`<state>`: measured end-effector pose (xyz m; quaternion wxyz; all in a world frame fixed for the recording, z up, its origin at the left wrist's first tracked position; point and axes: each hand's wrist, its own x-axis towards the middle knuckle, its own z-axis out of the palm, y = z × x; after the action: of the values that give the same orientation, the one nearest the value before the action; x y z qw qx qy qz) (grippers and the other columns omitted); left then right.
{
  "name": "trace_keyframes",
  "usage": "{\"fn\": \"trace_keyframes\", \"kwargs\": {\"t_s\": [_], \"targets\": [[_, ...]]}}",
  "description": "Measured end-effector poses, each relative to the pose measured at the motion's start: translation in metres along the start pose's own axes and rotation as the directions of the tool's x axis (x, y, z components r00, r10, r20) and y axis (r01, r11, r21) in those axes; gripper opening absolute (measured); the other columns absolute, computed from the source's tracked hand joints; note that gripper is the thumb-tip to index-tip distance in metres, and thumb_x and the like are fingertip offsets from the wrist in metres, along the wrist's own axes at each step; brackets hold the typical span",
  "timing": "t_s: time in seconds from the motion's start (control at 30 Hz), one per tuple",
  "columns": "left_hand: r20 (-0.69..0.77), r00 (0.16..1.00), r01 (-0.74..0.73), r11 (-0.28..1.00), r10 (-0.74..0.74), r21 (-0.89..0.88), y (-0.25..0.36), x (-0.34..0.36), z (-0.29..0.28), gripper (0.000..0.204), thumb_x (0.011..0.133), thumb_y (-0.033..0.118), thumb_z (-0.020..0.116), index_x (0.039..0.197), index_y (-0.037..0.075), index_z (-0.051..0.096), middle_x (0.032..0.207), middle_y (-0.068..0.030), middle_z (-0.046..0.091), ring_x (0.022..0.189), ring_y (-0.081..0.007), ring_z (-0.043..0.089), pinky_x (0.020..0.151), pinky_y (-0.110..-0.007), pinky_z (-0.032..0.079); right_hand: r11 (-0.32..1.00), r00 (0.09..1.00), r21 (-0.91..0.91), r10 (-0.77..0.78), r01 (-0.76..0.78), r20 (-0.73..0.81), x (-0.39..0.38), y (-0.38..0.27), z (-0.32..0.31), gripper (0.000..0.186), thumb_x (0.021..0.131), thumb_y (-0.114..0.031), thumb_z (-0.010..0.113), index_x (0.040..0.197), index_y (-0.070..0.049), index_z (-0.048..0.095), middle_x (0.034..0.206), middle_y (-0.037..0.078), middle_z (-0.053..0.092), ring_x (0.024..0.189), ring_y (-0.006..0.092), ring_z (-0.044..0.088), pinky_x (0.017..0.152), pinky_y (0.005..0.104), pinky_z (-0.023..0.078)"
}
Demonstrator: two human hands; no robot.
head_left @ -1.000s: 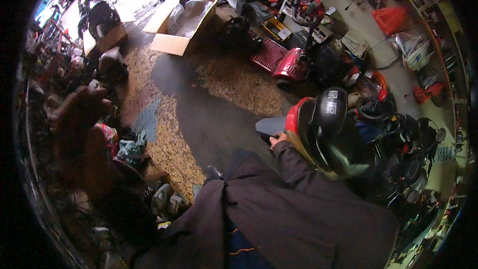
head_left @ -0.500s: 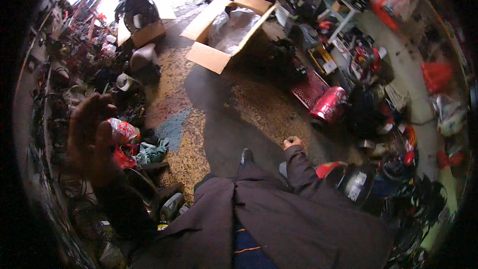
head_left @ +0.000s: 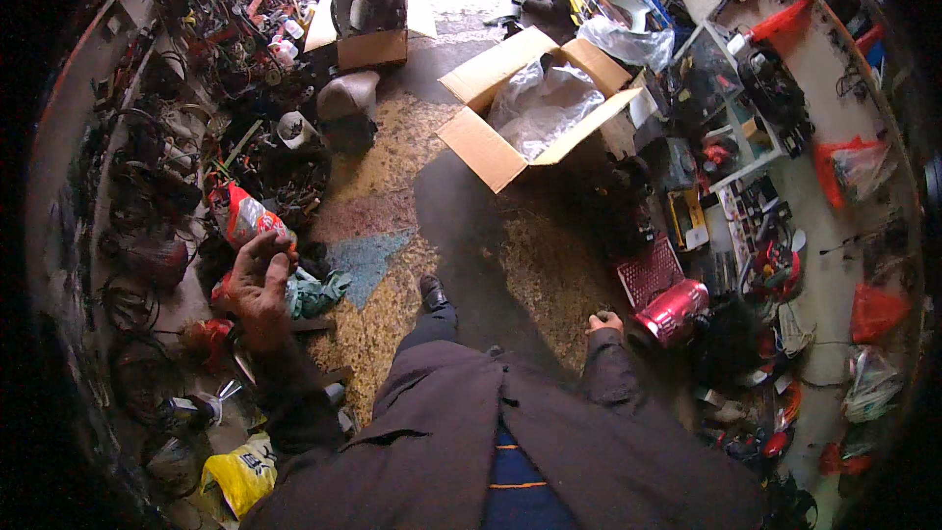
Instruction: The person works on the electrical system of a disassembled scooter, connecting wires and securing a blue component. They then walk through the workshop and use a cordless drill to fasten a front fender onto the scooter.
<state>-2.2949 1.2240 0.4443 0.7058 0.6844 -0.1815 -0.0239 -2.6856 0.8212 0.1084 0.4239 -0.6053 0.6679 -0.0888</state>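
Outer garment: dark brown jacket, plain cloth, front edges parted in an inverted V. Left sleeve and right sleeve: same dark brown, long, one on each side of the jacket. Left hand and right hand: bare. Inner garment: navy blue, within the jacket opening, crossed by two thin orange lines. Trouser leg: dark blue, ahead of the jacket. Shoe: black, farther ahead of the jacket.
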Motion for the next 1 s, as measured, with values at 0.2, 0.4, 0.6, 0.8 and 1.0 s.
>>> {"fn": "trace_keyframes", "kwargs": {"t_s": [0.2,0.4,0.6,0.8,1.0], "targets": [[0.124,0.988,0.100,0.993,-0.092,-0.059,-0.052,0.116,0.033,0.026,0.091,0.004,0.056,0.116,-0.001,0.056,0.104,-0.0075,0.064,0.085,-0.0126,0.059,0.078,-0.026,0.049,1.000,0.990,-0.011,-0.009,0.007,-0.143,0.032,-0.050,0.012,0.031,0.079,-0.012,0.068,0.103,0.007,0.061,0.079,0.016,0.066,0.057,0.0230,0.065,0.050,0.0340,0.054],[0.243,0.965,0.112,0.993,-0.099,-0.042,-0.058,0.208,0.063,0.025,0.088,0.003,0.058,0.112,-0.002,0.057,0.099,-0.0073,0.065,0.085,-0.0129,0.060,0.078,-0.026,0.049,0.999,0.983,0.026,-0.020,0.025,-0.182,0.059,-0.108,0.066,0.026,0.078,-0.011,0.067,0.099,0.003,0.063,0.075,0.014,0.065,0.056,0.0228,0.065,0.052,0.0354,0.054],[0.293,0.941,0.188,0.982,-0.171,-0.028,-0.072,0.258,0.075,0.024,0.087,0.002,0.058,0.111,-0.002,0.058,0.098,-0.0091,0.066,0.085,-0.0146,0.062,0.077,-0.027,0.051,0.975,0.974,-0.058,0.210,-0.215,-0.078,0.077,-0.185,0.110,0.041,0.078,-0.025,0.074,0.113,-0.007,0.063,0.104,0.016,0.067,0.097,0.0322,0.064,0.086,0.0466,0.052],[0.250,0.926,0.288,0.958,-0.282,0.011,-0.100,0.326,0.082,0.024,0.087,0.002,0.058,0.111,-0.003,0.058,0.099,-0.0083,0.065,0.084,-0.0138,0.060,0.076,-0.027,0.050,0.964,0.990,-0.234,0.110,-0.128,-0.089,0.110,-0.285,0.157,0.042,0.078,-0.030,0.073,0.113,-0.009,0.064,0.109,0.017,0.065,0.102,0.0355,0.061,0.088,0.0512,0.052],[0.231,0.949,0.203,0.977,-0.213,0.067,-0.120,0.423,0.117,0.025,0.088,0.003,0.057,0.113,-0.002,0.057,0.099,-0.0070,0.065,0.083,-0.0104,0.058,0.075,-0.023,0.047,0.977,0.997,-0.202,0.053,-0.062,-0.049,0.189,-0.384,0.228,0.037,0.074,-0.026,0.073,0.103,-0.005,0.068,0.101,0.017,0.069,0.099,0.0319,0.065,0.089,0.0392,0.051]]}}
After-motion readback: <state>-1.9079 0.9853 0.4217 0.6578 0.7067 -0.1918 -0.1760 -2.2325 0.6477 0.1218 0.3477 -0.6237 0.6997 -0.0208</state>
